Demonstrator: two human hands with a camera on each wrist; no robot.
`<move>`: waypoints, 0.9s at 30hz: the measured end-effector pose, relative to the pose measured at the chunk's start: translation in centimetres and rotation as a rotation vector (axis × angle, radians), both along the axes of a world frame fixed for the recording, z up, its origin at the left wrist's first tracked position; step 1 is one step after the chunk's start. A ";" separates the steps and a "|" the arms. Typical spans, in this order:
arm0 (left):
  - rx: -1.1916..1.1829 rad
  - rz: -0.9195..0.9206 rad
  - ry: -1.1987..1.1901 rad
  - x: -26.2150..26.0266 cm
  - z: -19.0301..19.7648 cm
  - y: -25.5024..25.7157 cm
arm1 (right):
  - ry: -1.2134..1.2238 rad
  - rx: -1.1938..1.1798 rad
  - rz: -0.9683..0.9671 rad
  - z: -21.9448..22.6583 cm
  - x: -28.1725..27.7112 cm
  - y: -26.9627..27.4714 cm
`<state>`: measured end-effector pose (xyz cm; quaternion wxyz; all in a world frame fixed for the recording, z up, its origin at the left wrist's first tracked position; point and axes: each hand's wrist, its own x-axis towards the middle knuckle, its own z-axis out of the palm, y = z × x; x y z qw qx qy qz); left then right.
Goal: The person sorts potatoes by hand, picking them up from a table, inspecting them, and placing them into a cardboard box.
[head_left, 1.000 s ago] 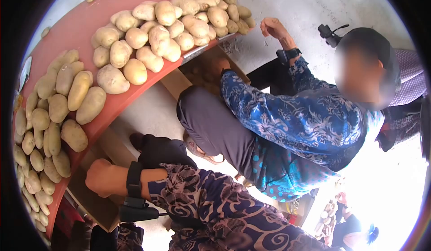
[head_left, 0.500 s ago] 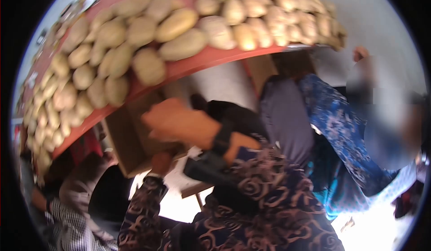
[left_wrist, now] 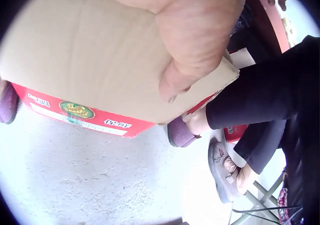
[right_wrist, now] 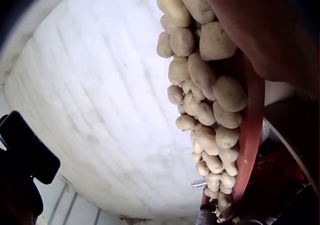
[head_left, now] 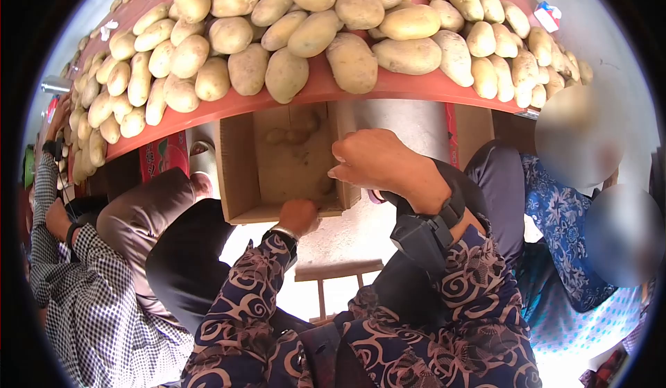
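My left hand [head_left: 300, 216] is at the near rim of an open cardboard box [head_left: 238, 211] under the table edge. In the left wrist view its thumb [left_wrist: 175, 82] lies against the brown outer side of the box while its other fingers go over the top, mostly hidden. Several potatoes [head_left: 295, 133] lie in the box. Above the box's right side hovers my right hand [head_left: 385, 162], fingers loosely bent, no object visible in it. Only a blurred dark part of that hand shows in the right wrist view.
Potatoes [head_left: 350, 62] are heaped along the red table [head_left: 409, 88] just beyond the hands. People sit close on both sides, one in a checked sleeve [head_left: 104, 305], one in a blue patterned sleeve [head_left: 555, 211]. A small stool [head_left: 338, 270] stands below.
The head view has swung left, so the box interior and my left hand now show clearly. My right hand stays loosely bent and appears over the box's right side.
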<state>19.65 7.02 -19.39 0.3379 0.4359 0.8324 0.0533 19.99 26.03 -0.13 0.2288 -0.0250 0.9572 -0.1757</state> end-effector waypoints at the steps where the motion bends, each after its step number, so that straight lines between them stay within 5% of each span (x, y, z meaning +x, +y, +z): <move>1: -0.004 0.010 -0.004 0.2 -0.1 -0.1 | -0.007 -0.007 0.013 0.2 0.3 -0.3; 27: -0.067 -0.014 -0.006 0.0 0.1 1.1 | 0.202 0.038 0.006 -0.2 0.3 0.1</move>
